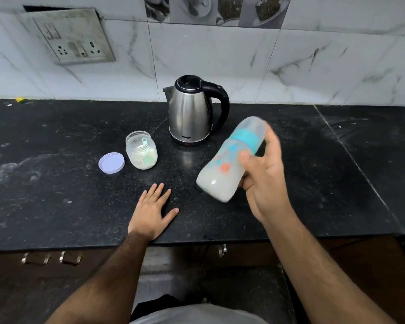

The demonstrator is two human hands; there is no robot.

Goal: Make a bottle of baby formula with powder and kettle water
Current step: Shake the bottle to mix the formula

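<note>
1 tilted bottle (229,160), apparently capped, cap end up-right.

Black speckled countertop (56,183) below white marble-look wall tiles (220,47), switch plate (68,36) upper left

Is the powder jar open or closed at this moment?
Open. The powder jar has no cover on its mouth, a scoop shows inside, and its lid lies on the counter beside it.
</note>
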